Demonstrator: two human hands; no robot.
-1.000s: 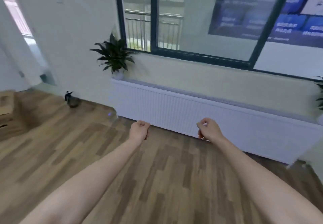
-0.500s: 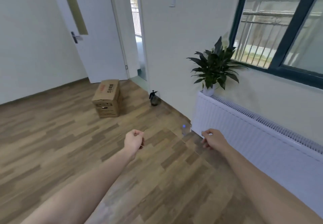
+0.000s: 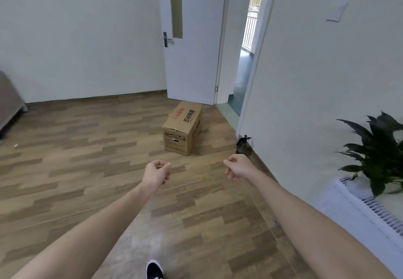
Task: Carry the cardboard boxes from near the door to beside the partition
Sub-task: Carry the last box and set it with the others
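One brown cardboard box (image 3: 182, 128) with printed characters on top stands on the wooden floor, just in front of the open white door (image 3: 192, 39). My left hand (image 3: 156, 173) is stretched forward with its fingers curled shut and nothing in it, a short way before the box. My right hand (image 3: 237, 168) is also curled shut and empty, to the right of the box and nearer to me. Neither hand touches the box. No partition is in view.
A small dark spray bottle (image 3: 243, 145) stands on the floor by the wall corner, right of the box. A potted plant (image 3: 379, 154) sits on a white radiator cover (image 3: 366, 217) at right. A grey piece of furniture (image 3: 8, 102) is at the left edge. My shoe (image 3: 154, 270) shows below.
My view has swung left from the window and radiator to the door, so the box now lies straight ahead and closer. Both hands stay curled and empty.
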